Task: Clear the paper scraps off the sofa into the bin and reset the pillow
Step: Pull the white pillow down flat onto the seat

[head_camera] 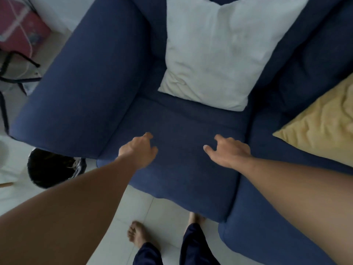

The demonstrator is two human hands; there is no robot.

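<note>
Reaching both hands, left [140, 150] and right [228, 152], open and empty, over the sofa [177, 178]; white pillow [219, 54] looks soft, light, best gripped by its corners

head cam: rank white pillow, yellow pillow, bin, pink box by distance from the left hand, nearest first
From the left hand:
1. Bin, on the floor to its left, by the sofa arm.
2. White pillow, ahead, against the sofa back.
3. Yellow pillow, far right, past the right hand.
4. Pink box, far upper-left, on the floor.
</note>
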